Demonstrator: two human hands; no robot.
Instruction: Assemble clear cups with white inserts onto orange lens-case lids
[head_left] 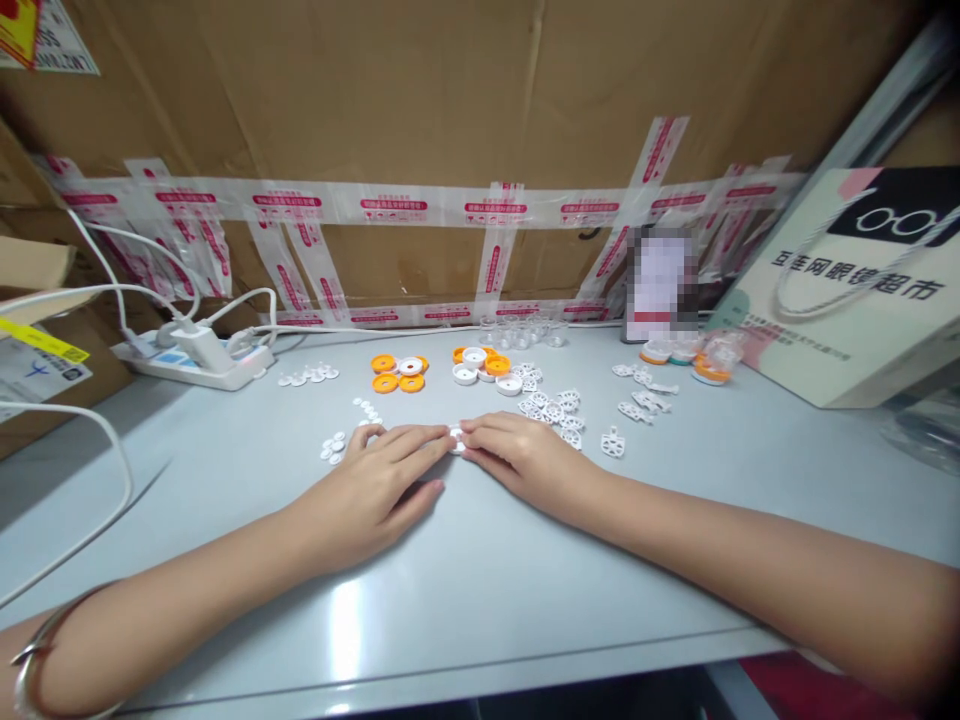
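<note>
A small white round plastic part (457,441) lies at the middle of the table, mostly covered by fingertips. My left hand (379,485) reaches it from the left, fingers stretched together and their tips pressed on its edge, the thumb apart below. From the right, my right hand (529,455) grips the same part with fingers and thumb closed. Small white discs (332,447) lie just left of my left hand. Beyond my right hand is a pile of white openwork pieces (553,408). Orange and white rings (385,383) sit behind the hands, with more white rings (509,384) to their right.
Clear plastic cups (525,330) stand at the back. Capped clear pieces (712,362) and a phone (660,285) are at right, beside a paper bag (840,290). A power strip (214,365) with white cables stands left. A large taped carton (420,120) walls the back.
</note>
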